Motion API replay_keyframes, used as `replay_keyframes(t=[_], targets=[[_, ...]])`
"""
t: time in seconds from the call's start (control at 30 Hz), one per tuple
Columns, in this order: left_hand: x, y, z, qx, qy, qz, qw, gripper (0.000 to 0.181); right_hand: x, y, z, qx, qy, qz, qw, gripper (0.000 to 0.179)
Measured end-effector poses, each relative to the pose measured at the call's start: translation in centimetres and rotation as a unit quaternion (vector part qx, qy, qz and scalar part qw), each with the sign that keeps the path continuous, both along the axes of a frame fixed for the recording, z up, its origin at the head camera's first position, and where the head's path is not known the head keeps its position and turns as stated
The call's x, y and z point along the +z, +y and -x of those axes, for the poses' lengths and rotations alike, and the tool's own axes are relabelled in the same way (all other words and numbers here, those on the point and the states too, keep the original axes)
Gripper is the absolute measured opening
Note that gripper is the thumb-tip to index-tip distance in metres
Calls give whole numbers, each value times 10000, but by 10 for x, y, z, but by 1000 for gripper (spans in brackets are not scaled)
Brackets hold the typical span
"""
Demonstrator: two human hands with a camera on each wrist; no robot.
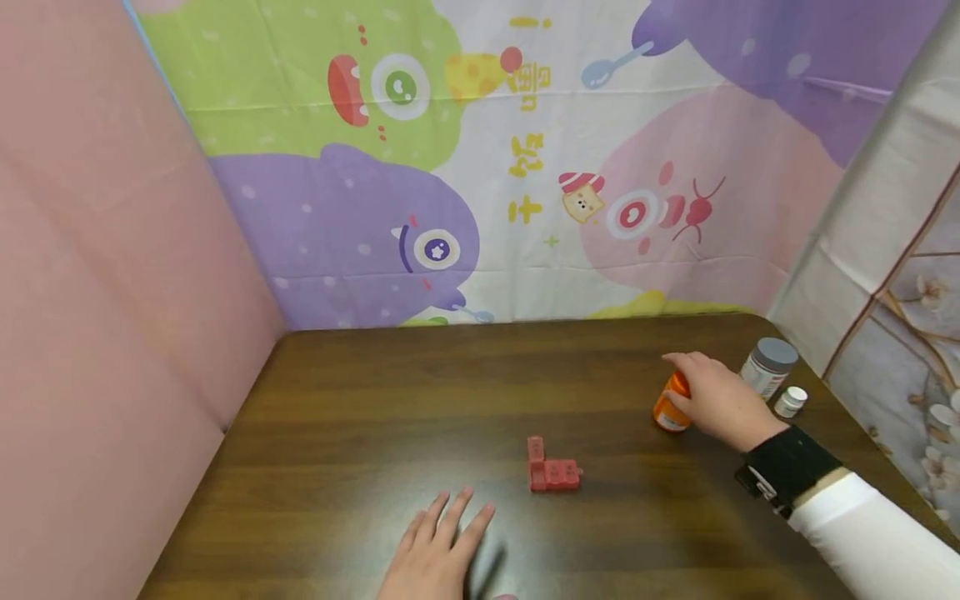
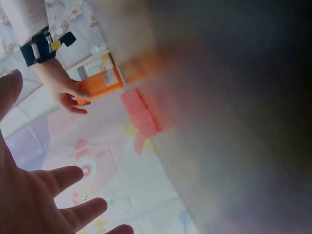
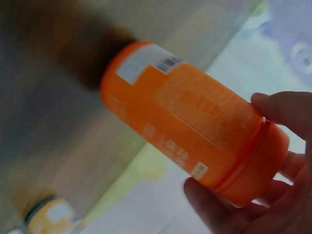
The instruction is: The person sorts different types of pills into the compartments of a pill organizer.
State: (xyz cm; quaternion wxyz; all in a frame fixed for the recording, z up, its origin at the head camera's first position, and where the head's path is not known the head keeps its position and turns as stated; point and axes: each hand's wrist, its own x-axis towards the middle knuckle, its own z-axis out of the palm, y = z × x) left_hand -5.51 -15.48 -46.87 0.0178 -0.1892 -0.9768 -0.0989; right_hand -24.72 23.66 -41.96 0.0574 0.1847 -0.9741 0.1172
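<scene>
On the right of the table, my right hand (image 1: 716, 400) grips an orange bottle (image 1: 670, 415) around its upper end. The right wrist view has the bottle (image 3: 183, 114) large, with thumb and fingers about the cap end and a barcode label near its base. Close to the front edge of the head view, my left hand (image 1: 433, 550) is spread and holds nothing. Between the hands lies a small red pill organizer (image 1: 555, 475); one of its lids is raised, and the others look closed. The left wrist view also has the organizer (image 2: 139, 114).
Behind my right hand stand a jar with a grey lid (image 1: 768, 367) and a small white bottle (image 1: 791, 402), near the right edge of the brown wooden table (image 1: 360, 417). A cartoon-print curtain (image 1: 510, 275) hangs along the back, and a pink one (image 1: 112, 250) on the left.
</scene>
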Motion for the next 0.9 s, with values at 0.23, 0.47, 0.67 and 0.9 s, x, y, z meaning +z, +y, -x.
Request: replay_keyframes(t=[0.23,0.47,0.67,0.9], targets=[[5,15,4,38,-182,-565,9982,86,-2,-41,-61,365,-370,179,9985,58],[8,35,15,16,-659,-980,9930,85,-3,-86,-108,1054,-331,428,9930,58],[5,53,26,110,-877,-1307,9875,83,-12,-116,-123,1655,23,751,9833,54],[3,67,31,73,-689,-1558,9854,84,-17,-134,-128,1913,79,1007,9763,53]])
